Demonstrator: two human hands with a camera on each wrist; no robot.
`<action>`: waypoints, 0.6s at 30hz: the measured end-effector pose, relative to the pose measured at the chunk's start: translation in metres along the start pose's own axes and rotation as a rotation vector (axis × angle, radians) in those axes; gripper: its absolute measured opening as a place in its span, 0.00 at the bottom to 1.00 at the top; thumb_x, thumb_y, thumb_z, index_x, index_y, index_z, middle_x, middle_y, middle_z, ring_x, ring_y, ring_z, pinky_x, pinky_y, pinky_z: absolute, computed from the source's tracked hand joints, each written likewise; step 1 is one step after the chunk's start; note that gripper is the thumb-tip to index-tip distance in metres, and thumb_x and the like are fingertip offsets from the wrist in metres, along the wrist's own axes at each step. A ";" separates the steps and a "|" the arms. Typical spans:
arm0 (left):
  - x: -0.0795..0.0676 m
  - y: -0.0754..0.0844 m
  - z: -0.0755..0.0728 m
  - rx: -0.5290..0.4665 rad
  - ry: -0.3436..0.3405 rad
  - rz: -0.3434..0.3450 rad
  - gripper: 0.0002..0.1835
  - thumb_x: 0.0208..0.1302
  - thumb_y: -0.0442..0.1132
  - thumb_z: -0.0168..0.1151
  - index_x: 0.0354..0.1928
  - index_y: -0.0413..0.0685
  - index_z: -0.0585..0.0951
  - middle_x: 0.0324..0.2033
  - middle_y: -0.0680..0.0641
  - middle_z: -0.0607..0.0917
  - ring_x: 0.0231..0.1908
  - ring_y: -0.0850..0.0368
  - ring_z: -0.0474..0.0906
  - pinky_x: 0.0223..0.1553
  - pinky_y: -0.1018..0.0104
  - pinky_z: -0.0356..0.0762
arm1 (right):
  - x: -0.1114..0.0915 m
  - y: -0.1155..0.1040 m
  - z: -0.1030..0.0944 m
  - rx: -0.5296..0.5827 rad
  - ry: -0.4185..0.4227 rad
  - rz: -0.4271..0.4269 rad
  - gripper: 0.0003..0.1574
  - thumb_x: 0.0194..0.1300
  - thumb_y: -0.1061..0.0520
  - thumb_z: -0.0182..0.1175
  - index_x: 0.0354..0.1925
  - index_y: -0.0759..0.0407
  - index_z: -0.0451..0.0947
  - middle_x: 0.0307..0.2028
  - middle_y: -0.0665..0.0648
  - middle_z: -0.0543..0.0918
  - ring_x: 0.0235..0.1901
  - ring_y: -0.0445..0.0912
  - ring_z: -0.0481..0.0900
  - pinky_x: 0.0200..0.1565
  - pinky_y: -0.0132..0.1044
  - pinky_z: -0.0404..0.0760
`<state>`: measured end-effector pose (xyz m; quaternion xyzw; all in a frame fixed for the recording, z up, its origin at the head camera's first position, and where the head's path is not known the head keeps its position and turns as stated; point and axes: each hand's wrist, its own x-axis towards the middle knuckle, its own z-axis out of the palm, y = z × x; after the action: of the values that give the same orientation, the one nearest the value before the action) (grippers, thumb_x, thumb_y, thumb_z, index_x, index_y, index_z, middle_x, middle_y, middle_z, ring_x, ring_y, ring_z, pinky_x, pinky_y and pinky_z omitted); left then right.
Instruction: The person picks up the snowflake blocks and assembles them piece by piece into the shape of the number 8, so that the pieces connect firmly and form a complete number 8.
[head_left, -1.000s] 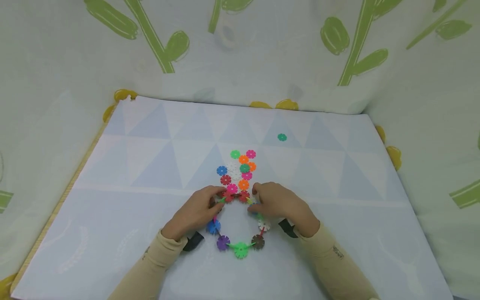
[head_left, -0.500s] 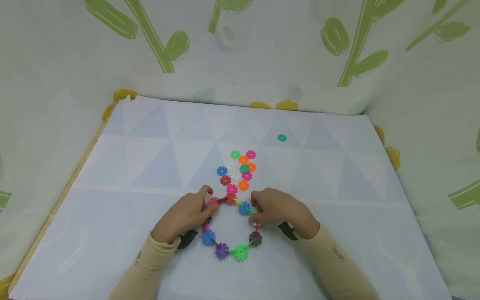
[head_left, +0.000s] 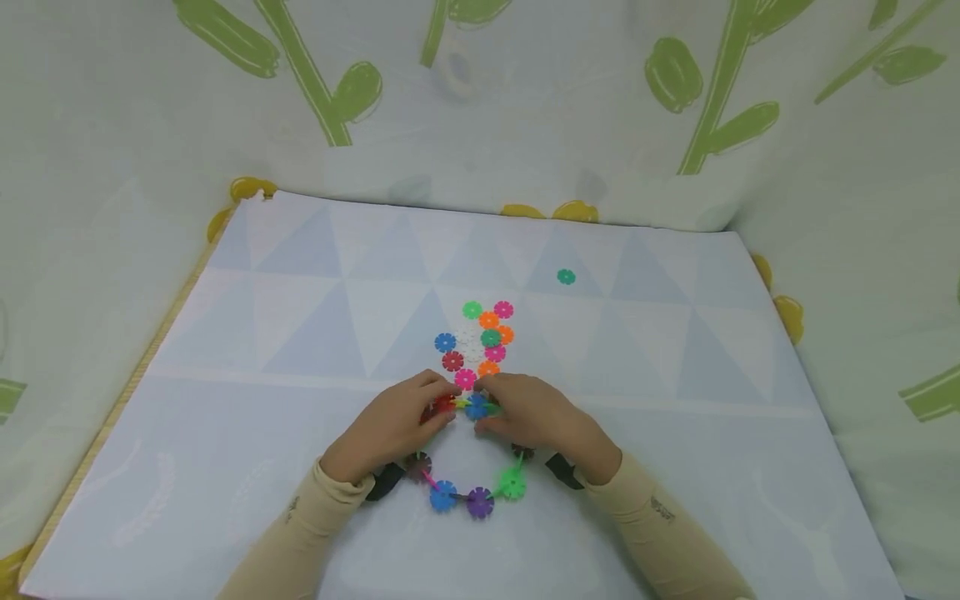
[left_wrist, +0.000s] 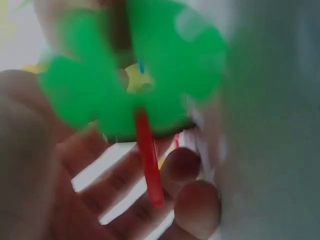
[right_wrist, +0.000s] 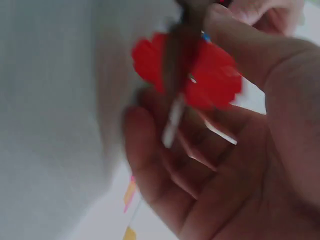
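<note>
A closed ring of interlocked plastic snowflake discs [head_left: 480, 502] in several colours lies in front of the person in the head view. My left hand [head_left: 384, 421] holds its far left part, thumb and fingers around a red disc [head_left: 444, 403]. Close by, my right hand [head_left: 542, 419] grips the far right part beside a blue disc [head_left: 476, 407]. A green disc [left_wrist: 170, 65] with a red one slotted into it fills much of the left wrist view. In the right wrist view, fingers curl around a red disc [right_wrist: 215, 75]; a blurred dark disc crosses it. The hands hide the ring's sides.
Just beyond the hands lies a loose cluster of snowflake discs, including a pink disc [head_left: 465, 380] and white discs [head_left: 471, 343]. A single teal disc [head_left: 566, 277] sits farther back. The table [head_left: 225, 467] has a patterned cover, with a leaf-print curtain [head_left: 525, 108] around it.
The ring has turned anticlockwise: its near discs moved right and its far discs moved left. My left hand shifted left, then back right; my right hand has moved left, closer to it.
</note>
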<state>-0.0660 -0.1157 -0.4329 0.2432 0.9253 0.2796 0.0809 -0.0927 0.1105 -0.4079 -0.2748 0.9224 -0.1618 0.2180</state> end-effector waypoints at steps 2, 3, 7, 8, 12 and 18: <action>0.000 0.001 0.002 0.001 0.017 0.017 0.12 0.67 0.45 0.69 0.51 0.54 0.86 0.45 0.55 0.83 0.32 0.66 0.74 0.37 0.71 0.78 | 0.002 -0.003 0.003 -0.017 0.027 -0.034 0.34 0.60 0.42 0.74 0.61 0.53 0.79 0.49 0.50 0.87 0.47 0.43 0.84 0.51 0.40 0.84; 0.000 0.001 0.003 -0.001 0.023 0.018 0.11 0.67 0.45 0.69 0.49 0.54 0.86 0.44 0.56 0.83 0.31 0.67 0.74 0.36 0.72 0.78 | 0.003 -0.004 0.004 -0.023 0.035 -0.052 0.33 0.60 0.42 0.74 0.60 0.53 0.80 0.48 0.50 0.87 0.46 0.43 0.84 0.50 0.38 0.84; 0.002 0.004 0.003 -0.017 0.036 0.025 0.07 0.66 0.44 0.71 0.43 0.55 0.87 0.42 0.57 0.84 0.32 0.67 0.76 0.39 0.70 0.80 | 0.005 -0.005 0.006 -0.047 0.053 -0.087 0.28 0.60 0.43 0.74 0.55 0.54 0.85 0.40 0.49 0.86 0.37 0.39 0.79 0.40 0.30 0.80; 0.003 0.004 0.003 -0.028 0.036 0.029 0.06 0.65 0.43 0.71 0.42 0.54 0.87 0.41 0.56 0.84 0.32 0.67 0.76 0.39 0.70 0.80 | 0.005 -0.005 0.007 -0.052 0.055 -0.092 0.27 0.60 0.44 0.74 0.54 0.53 0.85 0.38 0.49 0.85 0.35 0.39 0.77 0.37 0.28 0.78; 0.004 0.003 0.004 -0.056 0.029 0.059 0.03 0.66 0.42 0.70 0.38 0.55 0.85 0.38 0.57 0.82 0.31 0.67 0.75 0.37 0.72 0.79 | 0.007 -0.003 0.008 -0.057 0.063 -0.131 0.22 0.61 0.45 0.73 0.51 0.53 0.87 0.34 0.48 0.84 0.32 0.38 0.75 0.34 0.26 0.74; 0.004 -0.002 0.006 -0.076 -0.020 0.077 0.04 0.68 0.41 0.68 0.37 0.57 0.81 0.34 0.58 0.78 0.27 0.68 0.71 0.31 0.75 0.75 | 0.010 -0.002 0.008 -0.028 0.041 -0.137 0.22 0.61 0.46 0.73 0.51 0.54 0.87 0.36 0.48 0.86 0.33 0.38 0.76 0.35 0.27 0.76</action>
<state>-0.0685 -0.1124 -0.4387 0.2781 0.9031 0.3151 0.0887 -0.0952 0.1018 -0.4166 -0.3372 0.9078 -0.1688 0.1837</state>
